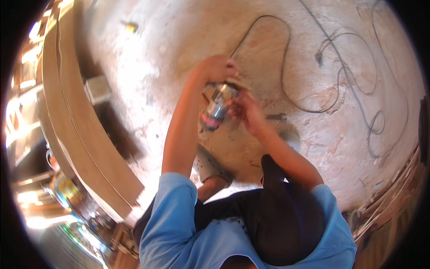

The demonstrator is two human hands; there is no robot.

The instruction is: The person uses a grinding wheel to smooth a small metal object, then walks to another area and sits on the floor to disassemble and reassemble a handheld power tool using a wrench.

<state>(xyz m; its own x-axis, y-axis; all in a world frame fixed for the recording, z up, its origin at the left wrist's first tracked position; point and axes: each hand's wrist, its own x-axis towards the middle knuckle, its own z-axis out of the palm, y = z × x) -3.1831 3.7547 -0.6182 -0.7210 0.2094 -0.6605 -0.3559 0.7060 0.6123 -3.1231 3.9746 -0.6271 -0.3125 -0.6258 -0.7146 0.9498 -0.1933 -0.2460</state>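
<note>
Over the floor, in front of my crouched legs, I hold a corded power tool (218,106) with a silver cylindrical body, a red band and a dark lower end. It is tilted, its dark end pointing down toward me. My left hand (216,69) is closed around its far end, the fingers curled and partly hidden. At its right side, the fingers of my right hand (242,107) are bent in against the body. A dark cable (268,16) runs out from beside my left hand.
The cable winds over the rough floor (313,89) in loops, with a dark plug (319,58). An open-end wrench (276,117) lies right of my hands. Long wooden boards (71,103) and a grey block (97,88) stand left. A small yellow object (131,27) lies far left.
</note>
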